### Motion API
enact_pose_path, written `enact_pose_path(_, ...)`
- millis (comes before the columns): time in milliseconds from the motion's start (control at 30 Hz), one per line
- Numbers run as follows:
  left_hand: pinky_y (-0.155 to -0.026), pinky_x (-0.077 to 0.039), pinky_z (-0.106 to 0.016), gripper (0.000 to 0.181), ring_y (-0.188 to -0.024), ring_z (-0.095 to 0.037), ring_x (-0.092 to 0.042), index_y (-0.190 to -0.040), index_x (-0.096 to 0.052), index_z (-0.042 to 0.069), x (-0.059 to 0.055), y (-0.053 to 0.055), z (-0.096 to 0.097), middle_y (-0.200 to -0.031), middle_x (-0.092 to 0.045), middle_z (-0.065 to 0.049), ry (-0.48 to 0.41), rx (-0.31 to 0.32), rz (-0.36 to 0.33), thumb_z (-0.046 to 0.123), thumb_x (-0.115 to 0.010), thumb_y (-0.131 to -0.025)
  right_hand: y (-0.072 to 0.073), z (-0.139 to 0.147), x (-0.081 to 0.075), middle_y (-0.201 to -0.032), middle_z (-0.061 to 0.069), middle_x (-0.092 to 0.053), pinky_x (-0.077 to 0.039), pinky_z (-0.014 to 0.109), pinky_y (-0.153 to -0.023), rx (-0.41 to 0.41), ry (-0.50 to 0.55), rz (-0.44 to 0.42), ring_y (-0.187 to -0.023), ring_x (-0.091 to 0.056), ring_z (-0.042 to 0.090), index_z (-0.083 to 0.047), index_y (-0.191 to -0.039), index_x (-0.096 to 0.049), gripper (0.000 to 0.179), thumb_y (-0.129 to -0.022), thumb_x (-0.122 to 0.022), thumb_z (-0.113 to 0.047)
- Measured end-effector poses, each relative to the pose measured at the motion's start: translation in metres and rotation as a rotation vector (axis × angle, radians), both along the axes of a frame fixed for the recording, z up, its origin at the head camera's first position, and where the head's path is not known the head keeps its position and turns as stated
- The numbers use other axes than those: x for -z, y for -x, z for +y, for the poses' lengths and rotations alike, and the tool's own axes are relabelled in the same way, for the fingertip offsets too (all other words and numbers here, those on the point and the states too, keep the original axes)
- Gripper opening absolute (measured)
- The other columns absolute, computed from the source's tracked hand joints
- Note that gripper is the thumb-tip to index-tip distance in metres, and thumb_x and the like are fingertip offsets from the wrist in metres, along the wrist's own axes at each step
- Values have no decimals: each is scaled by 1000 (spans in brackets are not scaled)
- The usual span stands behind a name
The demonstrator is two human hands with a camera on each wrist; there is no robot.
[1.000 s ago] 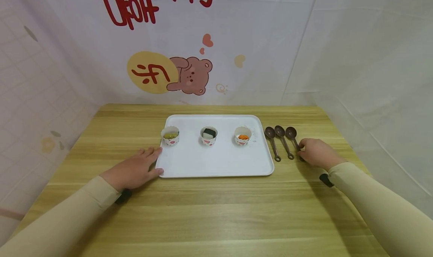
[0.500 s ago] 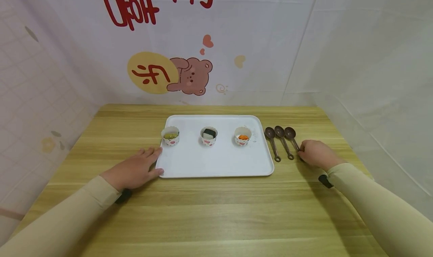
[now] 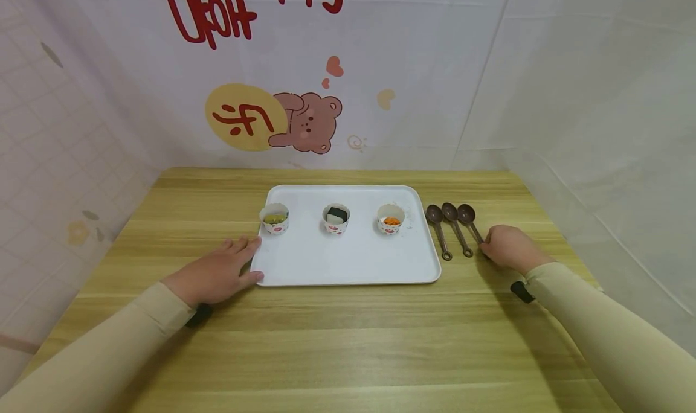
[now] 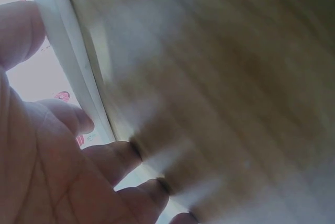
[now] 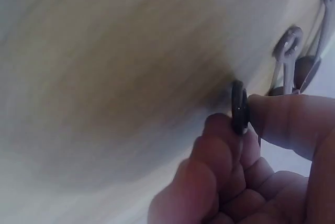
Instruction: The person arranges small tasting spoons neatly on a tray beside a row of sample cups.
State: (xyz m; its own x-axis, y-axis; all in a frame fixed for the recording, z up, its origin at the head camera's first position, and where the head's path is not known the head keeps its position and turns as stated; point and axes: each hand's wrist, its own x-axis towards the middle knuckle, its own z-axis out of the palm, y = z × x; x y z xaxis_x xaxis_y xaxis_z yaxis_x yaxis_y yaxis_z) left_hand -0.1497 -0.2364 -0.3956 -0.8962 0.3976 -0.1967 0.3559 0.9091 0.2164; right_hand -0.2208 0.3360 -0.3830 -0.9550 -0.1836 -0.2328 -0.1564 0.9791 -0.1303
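Observation:
My right hand (image 3: 508, 248) pinches the ringed handle end of the rightmost brown measuring spoon (image 3: 466, 214). In the right wrist view, thumb and curled fingers meet at the dark handle ring (image 5: 236, 106). Two matching spoons, a middle one (image 3: 449, 210) and a left one (image 3: 434, 214), lie beside it, bowls pointing away. My left hand (image 3: 214, 274) is spread at the left edge of the white tray (image 3: 348, 265). In the left wrist view, the tray's rim (image 4: 78, 56) passes between the thumb and fingers and the table; the fingers are nearly straight.
Three patterned paper cups stand on the tray: a left one (image 3: 275, 226) with greenish pieces, a middle one (image 3: 335, 227) with dark and white pieces, a right one (image 3: 389, 229) with orange bits. White cloth walls (image 3: 424, 69) enclose the wooden table (image 3: 348, 346) behind and at the sides.
My right hand's fingers have drawn together on the handle end of the rightmost spoon, whose bowl has shifted slightly left. The left hand and tray stay put.

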Motion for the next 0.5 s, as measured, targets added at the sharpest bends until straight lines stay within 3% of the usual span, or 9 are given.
enact_pose_path(100,-105,-26,-60,78,-132,-53,-23,-148,-21,6,-2,-2,0,-148,-25,-28,-3,1,-2,57,-41,-92,0,1,-1,-57,-2,-51,-36,27,-51,8,37,0,-52,-45,13,-9,-65,-57,28,-90,-54,-21)
enact_pose_path(200,-105,-27,-61,78,-132,-53,-23,-148,-21,5,-3,-3,1,-148,-25,-28,-5,3,-4,57,-41,-93,0,3,0,-70,4,-63,-44,32,-59,17,72,5,-61,-53,16,-3,-81,-66,24,-90,-57,-23)
enact_pose_path(333,-105,-27,-61,78,-132,-53,-23,-148,-21,5,-3,-3,1,-147,-25,-29,-3,6,-5,56,-41,-93,2,6,2,-88,11,-68,-48,40,-70,49,121,23,-74,-59,21,1,-98,-67,29,-91,-57,-25)
enact_pose_path(500,-104,-27,-61,78,-132,-54,-23,-148,-21,5,-3,-2,1,-147,-25,-29,-4,7,-8,57,-40,-93,3,1,-3,-90,13,-66,-46,34,-63,90,188,38,-72,-57,20,2,-102,-65,30,-92,-55,-25)
